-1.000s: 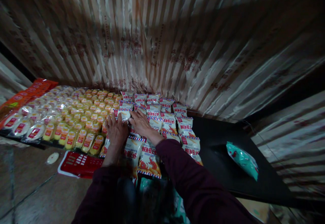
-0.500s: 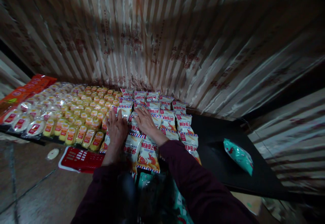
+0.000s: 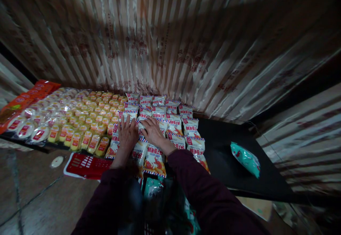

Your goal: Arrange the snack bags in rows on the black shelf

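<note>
Several white snack bags [image 3: 154, 159] with red lettering and striped edges lie in rows on the black shelf [image 3: 221, 149]. My left hand [image 3: 128, 137] rests on bags in the left part of these rows, palm down with its fingers spread. Beside it, my right hand [image 3: 153, 130] lies flat over the middle bags, fingers stretched out. Both hands touch the bags without gripping one. The bags directly under my palms are partly hidden. Small yellow wrapped cakes [image 3: 94, 144] stand in rows to the left of the bags.
White round wrapped cakes [image 3: 40, 133] and orange packets [image 3: 29, 96] fill the shelf's left end. A teal bag [image 3: 245, 158] lies at the right. Below are a red basket [image 3: 86, 166] and more teal bags [image 3: 153, 187]. A striped sheet [image 3: 165, 39] hangs behind.
My right hand has shifted slightly down and toward me over the bags. My left hand stays on its bags, with its fingers a little further apart. The view has shifted slightly.
</note>
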### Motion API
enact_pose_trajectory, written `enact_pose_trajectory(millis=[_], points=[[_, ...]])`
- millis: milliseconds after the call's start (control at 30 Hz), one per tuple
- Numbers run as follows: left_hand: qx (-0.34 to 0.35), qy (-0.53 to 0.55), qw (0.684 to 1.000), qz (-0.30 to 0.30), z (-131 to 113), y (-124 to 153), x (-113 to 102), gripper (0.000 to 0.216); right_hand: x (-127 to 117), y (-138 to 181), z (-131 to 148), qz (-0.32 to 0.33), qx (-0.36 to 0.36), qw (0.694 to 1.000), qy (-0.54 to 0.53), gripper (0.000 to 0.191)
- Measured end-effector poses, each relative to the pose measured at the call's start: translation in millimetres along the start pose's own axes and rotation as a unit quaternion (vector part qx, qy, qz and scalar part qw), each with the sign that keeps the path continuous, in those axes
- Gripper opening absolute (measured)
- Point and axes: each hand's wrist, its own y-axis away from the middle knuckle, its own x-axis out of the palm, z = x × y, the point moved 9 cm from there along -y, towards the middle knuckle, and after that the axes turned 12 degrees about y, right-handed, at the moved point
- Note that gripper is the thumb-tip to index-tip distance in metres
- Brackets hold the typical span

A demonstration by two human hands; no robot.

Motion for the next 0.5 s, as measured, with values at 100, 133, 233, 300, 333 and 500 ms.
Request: enact_pose_trajectory(millis=[100, 133, 233, 300, 333, 500], points=[[0.015, 0.012, 1.000, 0.003, -1.4, 0.1, 0.8, 0.042, -0.3, -0.6, -0.4, -0.023, -0.004, 1.000, -0.004, 0.038], [0.020, 0.015, 1.000, 0.004, -1.5, 0.1, 1.3, 0.041, -0.2, -0.7, -0.7, -0.027, -0.006, 1.000, -0.005, 0.038], [0.027, 0.020, 0.999, 0.005, -0.9, -0.6, 2.2, 0.040, 0.4, -1.1, -1.5, -0.032, -0.010, 0.999, -0.006, 0.037], [0.022, 0.019, 1.000, 0.005, 0.0, -1.9, 2.4, 0.038, 0.9, -1.8, -2.2, -0.029, -0.009, 1.000, -0.005, 0.038], [0.019, 0.017, 1.000, 0.006, 0.2, -2.6, 2.5, 0.037, 1.2, -2.3, -2.2, -0.026, -0.010, 1.000, -0.004, 0.038], [-0.002, 0.002, 1.000, 0.011, 1.3, -5.0, 3.3, 0.039, 2.4, -4.0, -2.6, -0.019, -0.010, 1.000, -0.004, 0.038]])
